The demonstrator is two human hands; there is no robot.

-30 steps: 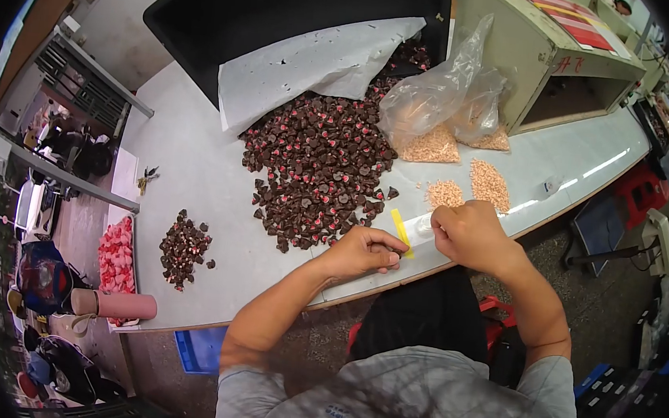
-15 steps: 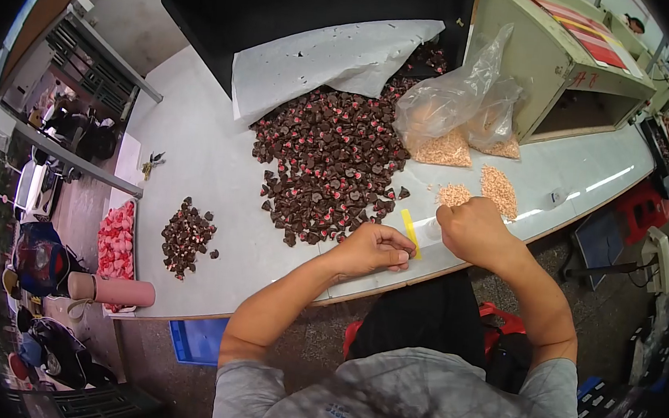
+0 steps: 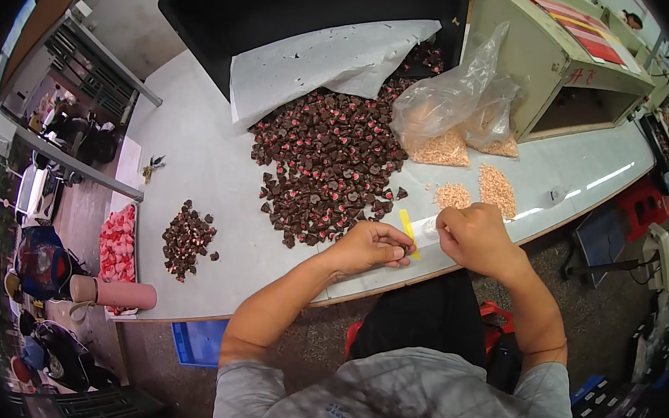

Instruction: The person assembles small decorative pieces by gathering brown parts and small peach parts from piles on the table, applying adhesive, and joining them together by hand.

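Note:
My left hand [image 3: 369,248] is at the table's front edge, thumb and fingers pinched together beside a yellow strip [image 3: 409,233]. Whatever it pinches is too small to make out. To its right, my right hand [image 3: 478,236] is closed with the fingertips pointing down, just in front of a small heap of beige bits [image 3: 453,195]. Its fingertips are partly hidden, and I cannot see what is in them. A second beige heap [image 3: 497,191] lies behind the right hand. Left of the hands spreads a big pile of small dark brown cone-shaped pieces [image 3: 331,161], many with pink-red spots.
Clear plastic bags of beige bits [image 3: 442,147] stand behind the heaps, near a greenish box [image 3: 557,77]. A black bin [image 3: 320,9] with a white sheet [image 3: 316,60] lies at the back. Leftward are a smaller brown pile [image 3: 187,240], a pink bottle [image 3: 114,292] and a tray of pink-red pieces [image 3: 137,251].
My right hand has drawn back slightly toward me, away from the small beige heap. My left hand stays almost in place by the yellow strip.

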